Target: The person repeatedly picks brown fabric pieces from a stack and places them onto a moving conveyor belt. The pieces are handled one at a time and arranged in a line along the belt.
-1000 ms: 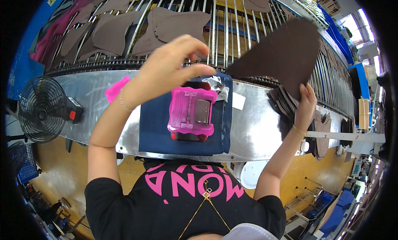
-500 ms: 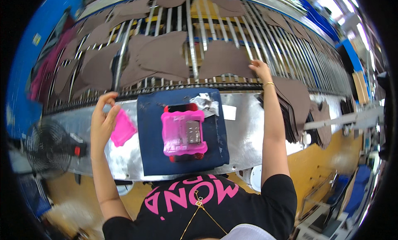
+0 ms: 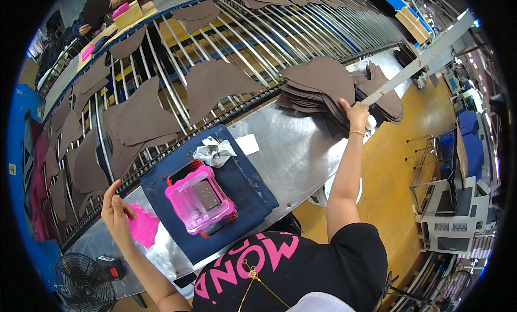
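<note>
Two bare hands are out over a shiny metal table [image 3: 291, 150], seen from the head camera looking down. The right hand [image 3: 356, 114] is far out on the right. It rests on the near edge of a stack of brown pieces [image 3: 318, 88]. The fingers are curled down on the stack, but how tight the hold is cannot be told. A thin gold bracelet [image 3: 355, 132] sits on that wrist. More brown pieces [image 3: 385, 96] lie just to the right of the stack, under a long grey metal bar [image 3: 425, 59].

The left hand [image 3: 116, 212] is near the left side of the table. Its fingers are spread and point up, and it holds nothing. A flat pink pad [image 3: 142, 226] lies on the table just beside it, maybe touching the palm.

Between the two hands lies a dark blue mat [image 3: 242, 188]. On the mat stands a pink box [image 3: 199, 200] with a grey middle. A crumpled bit of paper [image 3: 215, 150] lies on the far part of the mat. A small white card [image 3: 247, 144] lies on the table just to the right of the paper.

Beyond the table runs a rack of long metal rods [image 3: 242, 37]. Single brown pieces [image 3: 215, 83] lie spread out on the rods. A small black fan [image 3: 81, 285] stands near the left corner. The floor [image 3: 398, 172] on the right is yellow.
</note>
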Motion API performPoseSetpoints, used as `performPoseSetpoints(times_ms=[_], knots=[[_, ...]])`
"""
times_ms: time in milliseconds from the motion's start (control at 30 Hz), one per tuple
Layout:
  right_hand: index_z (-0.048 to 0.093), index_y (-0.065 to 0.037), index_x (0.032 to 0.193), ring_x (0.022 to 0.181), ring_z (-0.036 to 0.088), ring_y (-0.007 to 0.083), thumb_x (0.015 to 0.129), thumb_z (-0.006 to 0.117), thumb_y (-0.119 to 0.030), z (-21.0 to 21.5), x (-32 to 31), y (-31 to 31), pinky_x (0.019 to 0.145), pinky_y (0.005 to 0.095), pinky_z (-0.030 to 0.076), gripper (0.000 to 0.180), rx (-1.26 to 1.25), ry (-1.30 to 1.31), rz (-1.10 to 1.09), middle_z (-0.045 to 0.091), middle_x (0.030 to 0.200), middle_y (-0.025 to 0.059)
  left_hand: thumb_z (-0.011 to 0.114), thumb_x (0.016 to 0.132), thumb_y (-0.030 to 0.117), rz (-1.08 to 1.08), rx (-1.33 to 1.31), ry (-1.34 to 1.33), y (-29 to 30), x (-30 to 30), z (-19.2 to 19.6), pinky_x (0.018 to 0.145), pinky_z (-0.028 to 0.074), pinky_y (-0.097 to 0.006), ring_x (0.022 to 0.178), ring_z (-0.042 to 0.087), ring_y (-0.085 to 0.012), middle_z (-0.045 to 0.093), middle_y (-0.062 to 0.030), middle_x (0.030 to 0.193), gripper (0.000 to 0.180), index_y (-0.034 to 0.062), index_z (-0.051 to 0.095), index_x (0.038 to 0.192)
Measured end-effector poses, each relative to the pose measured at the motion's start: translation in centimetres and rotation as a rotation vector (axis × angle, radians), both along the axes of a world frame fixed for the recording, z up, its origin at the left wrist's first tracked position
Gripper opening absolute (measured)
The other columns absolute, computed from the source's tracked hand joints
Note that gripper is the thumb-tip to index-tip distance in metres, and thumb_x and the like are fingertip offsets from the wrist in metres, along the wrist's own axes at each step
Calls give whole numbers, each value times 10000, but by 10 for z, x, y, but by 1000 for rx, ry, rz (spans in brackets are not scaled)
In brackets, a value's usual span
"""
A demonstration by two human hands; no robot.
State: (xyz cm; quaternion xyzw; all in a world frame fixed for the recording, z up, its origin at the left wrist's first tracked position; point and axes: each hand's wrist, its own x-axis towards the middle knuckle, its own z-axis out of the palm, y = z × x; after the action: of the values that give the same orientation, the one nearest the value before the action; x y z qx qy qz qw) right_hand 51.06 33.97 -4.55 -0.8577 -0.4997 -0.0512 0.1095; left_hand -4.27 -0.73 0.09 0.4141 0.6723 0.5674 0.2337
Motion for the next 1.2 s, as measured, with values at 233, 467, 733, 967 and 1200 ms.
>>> performPoseSetpoints(times_ms=[233,467,733,967,1200], knots=[[654,21,1010,1035,588,391,670,750,-558,-9,9,8,852,445,500,678,56,48,21,616,1082,237,528,969,233,-77,-14,-16,10,26,9,450,348,-162,514,463,-25,562,-14,672,311,18,581,1188],[605,47,1095,987,618,373,699,776,-445,-10,33,23,857,435,499,655,84,184,108,653,1011,237,544,961,220,-4,-85,-56,-7,20,2,453,352,-167,522,473,-29,571,-10,692,284,24,598,1159],[546,-32,1130,653,645,357,972,458,-242,81,-59,-29,566,427,516,277,357,123,536,640,769,239,582,919,113,-15,-132,14,7,37,22,467,353,-180,557,475,-29,566,-4,776,239,29,609,1141],[515,3,1094,473,565,129,961,523,-261,127,-174,-118,346,231,460,296,448,1156,1010,595,764,87,761,756,135,42,183,139,53,75,41,673,478,-217,732,548,-108,505,-57,1138,476,42,591,1190],[548,4,1096,762,601,127,907,604,-98,87,-262,-166,685,256,480,223,398,978,1552,655,927,100,623,903,118,8,52,79,2,33,51,623,394,-179,736,448,-6,542,70,788,138,-18,609,925]])
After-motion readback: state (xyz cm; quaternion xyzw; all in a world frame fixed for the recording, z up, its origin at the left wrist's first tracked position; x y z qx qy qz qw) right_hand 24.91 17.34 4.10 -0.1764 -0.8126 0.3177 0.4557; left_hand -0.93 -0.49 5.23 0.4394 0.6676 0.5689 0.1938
